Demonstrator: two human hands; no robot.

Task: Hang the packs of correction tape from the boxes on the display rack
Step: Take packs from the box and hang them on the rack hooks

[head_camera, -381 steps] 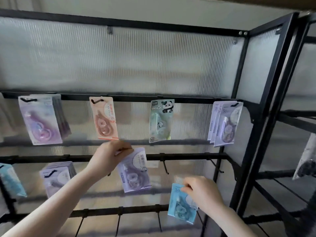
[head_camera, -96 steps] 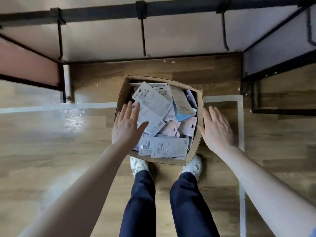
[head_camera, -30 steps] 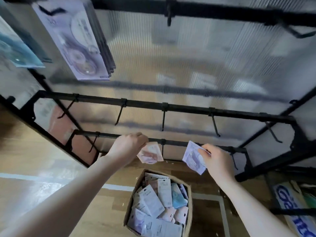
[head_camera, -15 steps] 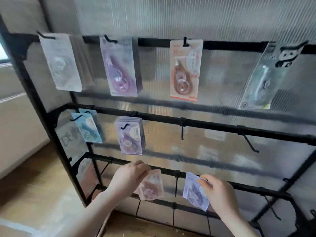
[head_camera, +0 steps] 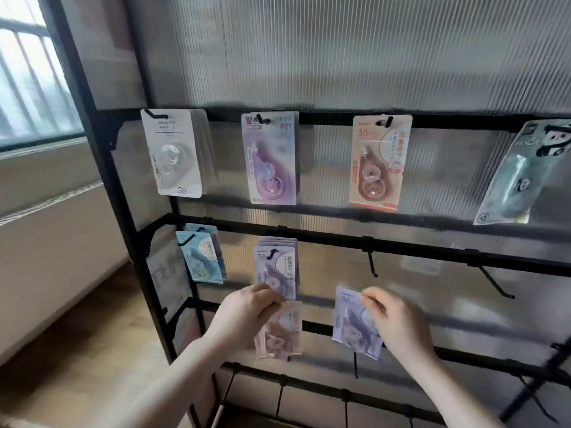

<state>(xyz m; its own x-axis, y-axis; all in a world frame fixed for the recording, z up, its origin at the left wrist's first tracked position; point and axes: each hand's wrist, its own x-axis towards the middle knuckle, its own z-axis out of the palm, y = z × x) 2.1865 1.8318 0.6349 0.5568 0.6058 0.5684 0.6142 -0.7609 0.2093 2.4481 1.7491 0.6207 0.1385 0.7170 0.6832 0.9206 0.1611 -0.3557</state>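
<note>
Mid-hang, lower centre of frame: left hand [head_camera: 247, 316] pinches pink pack [head_camera: 279, 332] by its top, right hand [head_camera: 398, 322] pinches purple pack [head_camera: 355, 322] w/ fingers curled; next, prob. thread each hang-hole onto a matching hook on display rack [head_camera: 432, 122].

Both bare arms are being held out forward and upward. The left hand [head_camera: 247, 316] is being kept curled, fingertips pinching a pack. The right hand [head_camera: 398, 322] is likewise being kept pinched on another, knuckles toward the camera.
</note>
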